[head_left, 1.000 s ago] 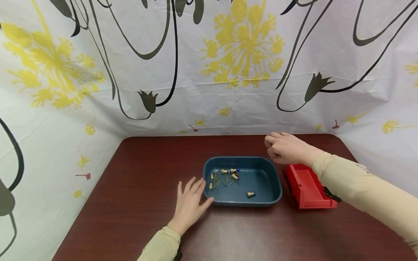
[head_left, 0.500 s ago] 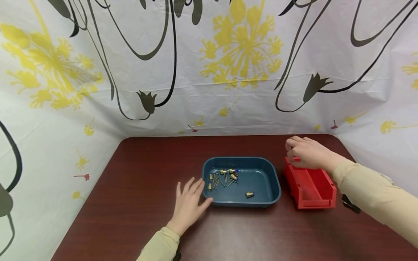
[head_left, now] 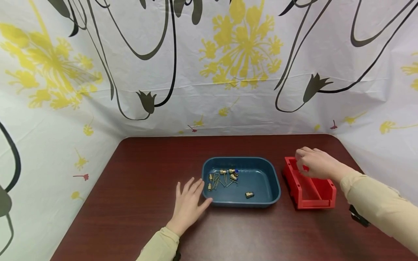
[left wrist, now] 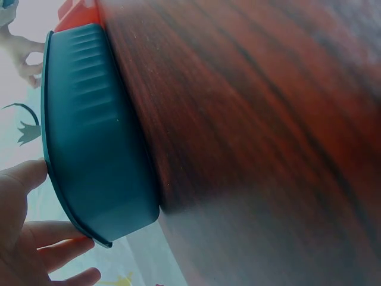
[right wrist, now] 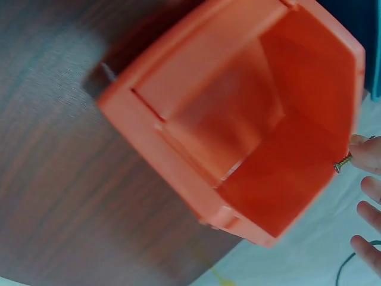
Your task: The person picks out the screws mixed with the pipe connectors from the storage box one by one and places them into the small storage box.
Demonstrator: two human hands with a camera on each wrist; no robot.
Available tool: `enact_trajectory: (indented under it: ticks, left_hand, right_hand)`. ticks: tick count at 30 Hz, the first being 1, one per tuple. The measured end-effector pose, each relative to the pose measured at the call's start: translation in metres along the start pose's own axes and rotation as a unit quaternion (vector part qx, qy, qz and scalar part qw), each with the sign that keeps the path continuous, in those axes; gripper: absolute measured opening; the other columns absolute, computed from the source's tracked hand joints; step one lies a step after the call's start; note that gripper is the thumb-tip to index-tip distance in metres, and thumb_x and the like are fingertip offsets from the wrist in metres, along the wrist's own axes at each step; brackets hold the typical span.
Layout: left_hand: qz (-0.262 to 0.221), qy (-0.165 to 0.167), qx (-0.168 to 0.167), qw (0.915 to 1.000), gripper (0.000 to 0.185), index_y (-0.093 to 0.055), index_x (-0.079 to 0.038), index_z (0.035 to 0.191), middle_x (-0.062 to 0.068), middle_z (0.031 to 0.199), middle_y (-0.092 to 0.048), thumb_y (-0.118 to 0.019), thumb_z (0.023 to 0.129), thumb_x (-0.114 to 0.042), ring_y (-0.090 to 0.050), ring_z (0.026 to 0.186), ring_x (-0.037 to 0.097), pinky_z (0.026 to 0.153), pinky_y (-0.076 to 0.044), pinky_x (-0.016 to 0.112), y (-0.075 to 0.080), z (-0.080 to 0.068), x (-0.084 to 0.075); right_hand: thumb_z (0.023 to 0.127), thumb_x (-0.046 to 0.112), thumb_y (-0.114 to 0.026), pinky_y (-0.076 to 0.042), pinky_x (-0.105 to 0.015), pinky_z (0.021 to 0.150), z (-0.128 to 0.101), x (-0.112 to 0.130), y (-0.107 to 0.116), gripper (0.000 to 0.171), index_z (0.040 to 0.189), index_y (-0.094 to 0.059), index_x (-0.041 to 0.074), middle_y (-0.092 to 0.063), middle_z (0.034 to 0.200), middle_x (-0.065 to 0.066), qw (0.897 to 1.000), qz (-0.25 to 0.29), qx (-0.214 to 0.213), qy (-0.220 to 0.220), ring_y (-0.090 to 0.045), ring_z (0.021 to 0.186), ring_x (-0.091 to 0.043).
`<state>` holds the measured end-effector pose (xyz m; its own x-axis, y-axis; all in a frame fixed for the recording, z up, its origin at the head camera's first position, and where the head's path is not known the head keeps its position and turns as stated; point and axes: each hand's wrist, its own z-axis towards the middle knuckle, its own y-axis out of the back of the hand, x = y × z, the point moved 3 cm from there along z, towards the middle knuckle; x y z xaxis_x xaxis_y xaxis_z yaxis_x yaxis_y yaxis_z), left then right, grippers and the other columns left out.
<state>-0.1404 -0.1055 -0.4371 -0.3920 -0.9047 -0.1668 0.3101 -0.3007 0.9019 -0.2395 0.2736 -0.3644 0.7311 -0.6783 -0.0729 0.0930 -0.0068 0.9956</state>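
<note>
Pinching a small brass-coloured screw [right wrist: 343, 161] between fingertips [right wrist: 364, 159], the person's right hand [head_left: 314, 164] hovers over the open red bin [head_left: 308, 186] — the wrist view shows the screw held just above the bin's inside. The bin stands on the dark wooden table [head_left: 137, 203], just beside the right end of a blue tray [head_left: 272, 181]. At the tray's other end the left hand [head_left: 189, 203] lies flat on the table with fingers straight and slightly spread, fingertips touching the tray's near-left corner; the left wrist view shows the thumb [left wrist: 24, 176] against its rim. Inside the tray lies a loose cluster of brass fittings and screws [head_left: 223, 176] toward the left, with one brass fitting [head_left: 249, 194] apart near the front wall. A white sheet printed with yellow flowers [head_left: 243, 47] hangs behind the table.
</note>
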Motion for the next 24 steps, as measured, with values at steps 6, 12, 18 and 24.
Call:
enact_trajectory:
  ticks: [6,12,18,24]
  left_hand:
    - [0.004,0.0,0.002,1.0,0.059,-0.057,-0.006,0.119,0.006,0.122,-0.052,-0.056,0.079,-0.049,-0.038,0.117,0.029,0.092,-0.018,0.06,0.0,0.0,0.0]
    - [0.006,0.001,0.0,1.0,0.059,-0.056,-0.006,0.12,0.006,0.122,-0.051,-0.055,0.08,-0.051,-0.038,0.118,0.028,0.092,-0.016,0.06,0.0,0.0,0.0]
    - [0.003,0.003,0.003,1.0,0.059,-0.057,-0.006,0.119,0.006,0.122,-0.051,-0.057,0.079,-0.049,-0.037,0.118,0.028,0.092,-0.016,0.06,0.0,0.0,0.001]
    - [-0.002,0.002,0.003,1.0,0.059,-0.056,-0.006,0.12,0.007,0.122,-0.051,-0.057,0.079,-0.05,-0.037,0.118,0.029,0.093,-0.015,0.06,0.0,0.0,0.0]
  right_hand:
    - [0.062,0.015,-0.077,-0.04,-0.031,0.055,-0.009,-0.003,-0.016,0.026,0.053,-0.057,0.029,-0.044,0.077,0.007,1.0,0.006,0.026,-0.012,-0.044,0.079,-0.017]
    - [0.061,0.014,-0.076,-0.041,-0.036,0.058,-0.014,-0.003,-0.031,0.03,0.051,-0.053,0.03,-0.044,0.077,0.007,0.999,0.007,0.047,-0.008,-0.043,0.077,-0.018]
    - [0.06,0.012,-0.078,-0.039,-0.034,0.055,-0.014,-0.002,-0.042,0.029,0.053,-0.054,0.028,-0.043,0.073,0.008,0.997,0.022,0.067,-0.017,-0.043,0.074,-0.017]
    - [0.058,0.009,-0.079,-0.044,-0.049,0.071,-0.012,0.0,-0.05,0.025,0.058,-0.059,0.023,-0.057,0.088,-0.008,0.991,0.044,0.109,-0.059,-0.051,0.086,-0.033]
